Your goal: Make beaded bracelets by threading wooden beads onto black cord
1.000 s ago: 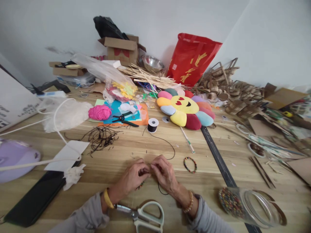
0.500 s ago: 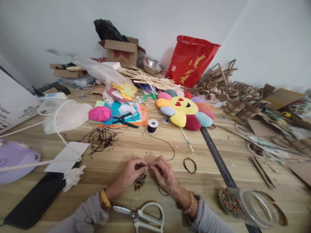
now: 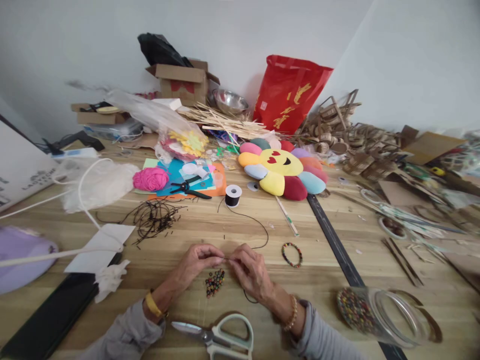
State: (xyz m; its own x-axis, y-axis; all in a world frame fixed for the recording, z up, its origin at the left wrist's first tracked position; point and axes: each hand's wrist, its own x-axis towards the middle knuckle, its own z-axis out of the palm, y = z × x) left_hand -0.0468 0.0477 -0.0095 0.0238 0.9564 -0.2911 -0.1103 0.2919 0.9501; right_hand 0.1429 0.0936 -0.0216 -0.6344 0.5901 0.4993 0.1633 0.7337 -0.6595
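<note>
1. Head view. Left hand (image 3: pixel 200 265): thumb and forefinger pinched on one end of a short, thin dark stretch of black cord (image 3: pixel 267 234).
2. Right hand (image 3: pixel 252 272): also pinching the cord, fingertips just beside the left's. Cord loops out below this hand; another length arcs from beyond it to the spool (image 3: pixel 233 196).
3. Loose beads (image 3: pixel 215 283): small heap just below the left fingers, on the table (image 3: pixel 322 280).
4. Beaded bracelet (image 3: pixel 292 255): lying right of the right hand.
5. Scissors (image 3: pixel 230 332): nearer the person than both hands, blades leftward.
</note>
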